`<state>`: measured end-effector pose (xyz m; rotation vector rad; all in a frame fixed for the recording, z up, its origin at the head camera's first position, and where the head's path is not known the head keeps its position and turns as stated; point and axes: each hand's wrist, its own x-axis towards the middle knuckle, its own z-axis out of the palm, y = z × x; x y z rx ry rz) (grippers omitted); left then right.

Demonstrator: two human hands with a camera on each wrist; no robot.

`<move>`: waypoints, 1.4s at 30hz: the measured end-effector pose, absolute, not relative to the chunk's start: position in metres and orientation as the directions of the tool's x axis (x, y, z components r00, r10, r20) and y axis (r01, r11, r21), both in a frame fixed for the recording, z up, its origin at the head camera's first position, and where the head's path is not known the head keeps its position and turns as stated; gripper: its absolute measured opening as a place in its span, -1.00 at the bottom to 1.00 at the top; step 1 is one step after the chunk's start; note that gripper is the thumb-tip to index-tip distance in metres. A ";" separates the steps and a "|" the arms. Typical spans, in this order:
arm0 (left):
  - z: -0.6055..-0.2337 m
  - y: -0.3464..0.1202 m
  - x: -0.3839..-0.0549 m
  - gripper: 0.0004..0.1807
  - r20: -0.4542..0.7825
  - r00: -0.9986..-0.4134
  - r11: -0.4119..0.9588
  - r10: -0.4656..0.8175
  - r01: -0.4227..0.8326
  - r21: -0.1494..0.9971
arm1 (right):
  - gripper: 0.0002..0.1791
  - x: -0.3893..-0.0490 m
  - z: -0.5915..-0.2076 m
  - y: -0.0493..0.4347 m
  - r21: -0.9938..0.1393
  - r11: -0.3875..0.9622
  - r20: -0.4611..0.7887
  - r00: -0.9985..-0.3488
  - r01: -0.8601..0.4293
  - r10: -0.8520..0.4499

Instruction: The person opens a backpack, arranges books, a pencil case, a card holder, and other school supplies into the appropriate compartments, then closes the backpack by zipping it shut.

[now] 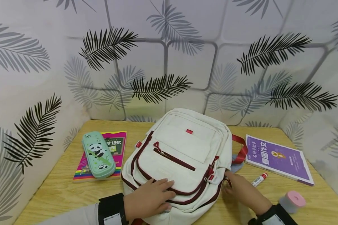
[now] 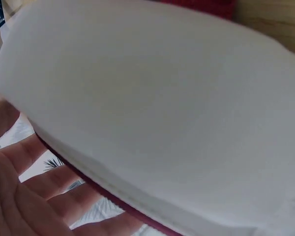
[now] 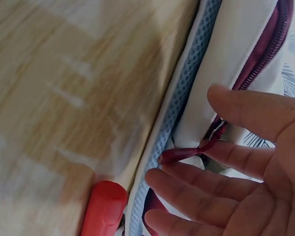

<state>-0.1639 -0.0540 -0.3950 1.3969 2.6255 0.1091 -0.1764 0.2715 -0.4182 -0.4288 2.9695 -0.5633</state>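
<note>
A white backpack (image 1: 174,131) with dark red zips lies on its back on the wooden table. My left hand (image 1: 150,198) rests on its lower front with the fingers spread. In the left wrist view, that hand's fingers (image 2: 71,196) lie along the red-piped edge. At the bag's right side is my right hand (image 1: 246,192). A dark red zip pull (image 3: 179,155) lies across its fingers in the right wrist view, close to the open-looking side zip (image 3: 265,49). The thumb stands apart from the pull. Blue mesh padding (image 3: 187,73) runs beside the fingertips.
On the left, a green panda pencil case (image 1: 98,154) lies over a colourful book (image 1: 119,137). A purple book (image 1: 279,159), a red-capped marker (image 1: 259,179) and a pink-topped grey cylinder (image 1: 293,201) are on the right. Patterned cloth walls (image 1: 186,62) enclose the table.
</note>
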 end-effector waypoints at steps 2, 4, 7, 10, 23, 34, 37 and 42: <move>-0.395 -0.055 -0.165 -0.63 -0.105 -0.573 0.583 0.813 0.799 0.151 | -0.64 -0.177 -0.418 0.271 -0.381 0.893 -0.043 -0.960 -0.239 -0.276; -0.395 -0.056 -0.166 -0.68 -0.093 -0.595 0.602 0.799 0.783 0.157 | -0.65 -0.178 -0.419 0.270 -0.382 0.894 -0.041 -0.962 -0.236 -0.272; -0.395 -0.057 -0.167 -0.71 -0.079 -0.614 0.617 0.786 0.767 0.176 | -0.67 -0.177 -0.420 0.271 -0.364 0.900 -0.026 -0.963 -0.241 -0.268; -0.394 -0.059 -0.169 -0.73 -0.081 -0.615 0.618 0.785 0.764 0.189 | -0.74 -0.176 -0.423 0.272 -0.335 0.906 0.006 -0.962 -0.260 -0.274; -0.395 -0.054 -0.172 -0.78 -0.119 -0.613 0.624 0.781 0.763 0.168 | -0.87 -0.176 -0.424 0.271 -0.346 0.884 0.074 -0.948 -0.315 -0.309; -0.400 -0.055 -0.175 -0.84 0.000 -0.562 0.562 0.827 0.827 0.036 | -0.90 -0.177 -0.422 0.273 -0.362 0.893 0.041 -0.962 -0.266 -0.270; -0.397 -0.056 -0.177 -0.86 0.032 -0.577 0.575 0.816 0.817 0.051 | -0.93 -0.176 -0.421 0.273 -0.356 0.900 0.041 -0.966 -0.251 -0.254; -0.388 -0.058 -0.180 -0.95 0.058 -0.593 0.587 0.803 0.804 0.091 | -0.95 -0.173 -0.415 0.273 -0.351 0.908 0.060 -0.973 -0.228 -0.221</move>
